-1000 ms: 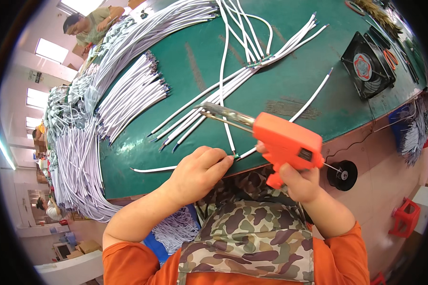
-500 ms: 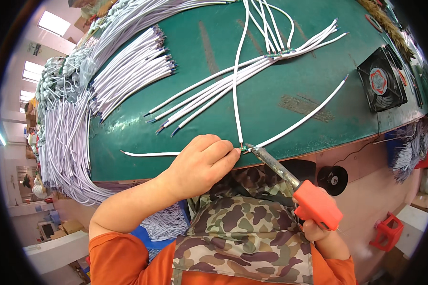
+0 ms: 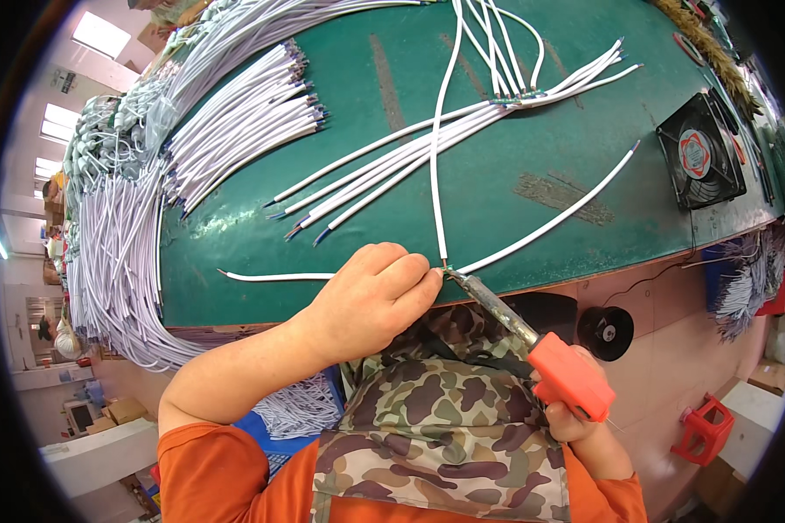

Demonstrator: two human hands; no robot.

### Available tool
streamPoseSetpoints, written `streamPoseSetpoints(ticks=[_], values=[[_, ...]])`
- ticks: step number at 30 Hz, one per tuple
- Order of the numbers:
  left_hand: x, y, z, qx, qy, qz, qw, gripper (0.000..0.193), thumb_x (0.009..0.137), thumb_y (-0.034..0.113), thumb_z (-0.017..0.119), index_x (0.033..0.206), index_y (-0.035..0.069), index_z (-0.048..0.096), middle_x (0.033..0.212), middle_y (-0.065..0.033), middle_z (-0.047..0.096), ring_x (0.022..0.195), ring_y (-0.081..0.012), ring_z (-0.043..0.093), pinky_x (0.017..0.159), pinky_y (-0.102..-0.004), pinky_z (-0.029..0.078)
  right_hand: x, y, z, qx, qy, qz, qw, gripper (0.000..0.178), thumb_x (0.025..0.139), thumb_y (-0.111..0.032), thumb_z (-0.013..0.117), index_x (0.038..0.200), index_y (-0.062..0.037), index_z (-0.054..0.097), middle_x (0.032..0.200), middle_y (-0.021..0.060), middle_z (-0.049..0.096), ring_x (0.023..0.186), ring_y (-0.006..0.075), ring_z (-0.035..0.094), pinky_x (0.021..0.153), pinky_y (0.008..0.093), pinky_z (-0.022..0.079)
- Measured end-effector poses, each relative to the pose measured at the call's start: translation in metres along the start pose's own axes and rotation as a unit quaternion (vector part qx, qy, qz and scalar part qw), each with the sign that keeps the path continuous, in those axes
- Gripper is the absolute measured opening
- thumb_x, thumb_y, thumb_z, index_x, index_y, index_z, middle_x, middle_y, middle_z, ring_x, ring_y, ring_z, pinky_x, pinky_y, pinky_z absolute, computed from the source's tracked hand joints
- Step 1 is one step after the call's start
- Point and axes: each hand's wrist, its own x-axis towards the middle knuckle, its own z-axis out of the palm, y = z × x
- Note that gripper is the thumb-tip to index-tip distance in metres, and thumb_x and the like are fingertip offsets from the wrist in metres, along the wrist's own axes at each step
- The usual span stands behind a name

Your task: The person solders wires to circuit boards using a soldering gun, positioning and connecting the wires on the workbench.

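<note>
At the near table edge, my left hand (image 3: 371,301) is closed in a pinch on a small green circuit board (image 3: 448,271), mostly hidden by the fingers and the tool. White cables meet there: one long cable (image 3: 435,183) runs away across the table, another white cable (image 3: 554,218) curves to the right, and a shorter end (image 3: 275,277) sticks out left of the hand. My right hand (image 3: 569,420) grips the red handle of a soldering gun (image 3: 574,375). Its metal tip touches or nearly touches the board; I cannot tell which.
Beyond lie several white cables (image 3: 392,179) joined to small green boards (image 3: 519,99). Bundles of white cables (image 3: 244,131) cover the left of the green table (image 3: 358,261). A black fan (image 3: 700,148) stands at the right edge. A red stool (image 3: 702,429) is on the floor.
The soldering gun and my right hand have shifted slightly left, the tip moving closer to my left fingertips and covering more of the board. My left hand keeps its pinch.
</note>
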Motion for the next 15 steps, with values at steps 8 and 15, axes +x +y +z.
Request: streamPoseSetpoints(ticks=[8, 15], values=[[0.0, 0.001, 0.0, 0.007, -0.006, -0.003, 1.0, 0.035, 0.072, 0.007, 0.067, 0.106, -0.003, 0.064, 0.099, -0.0115, 0.06, 0.086, -0.0291, 0.058, 0.077, -0.0382, 0.05, 0.007, -0.001, 0.002, -0.001, 0.015, -0.007, 1.0, 0.051, 0.092, -0.03, 0.061, 0.126, 0.0068, 0.053, 0.106, 0.0164, 0.062, 0.072, 0.0333, 0.063, 0.064, 0.0433, 0.052], [0.0, 0.002, 0.0, 0.01, -0.007, -0.003, 1.0, 0.035, 0.071, 0.007, 0.066, 0.105, -0.003, 0.064, 0.099, -0.0116, 0.06, 0.087, -0.029, 0.058, 0.077, -0.0382, 0.05, 0.013, -0.002, 0.003, 0.006, 0.009, -0.022, 1.0, 0.054, 0.094, -0.032, 0.059, 0.129, 0.0083, 0.048, 0.099, 0.0148, 0.064, 0.067, 0.0301, 0.062, 0.06, 0.0409, 0.05]])
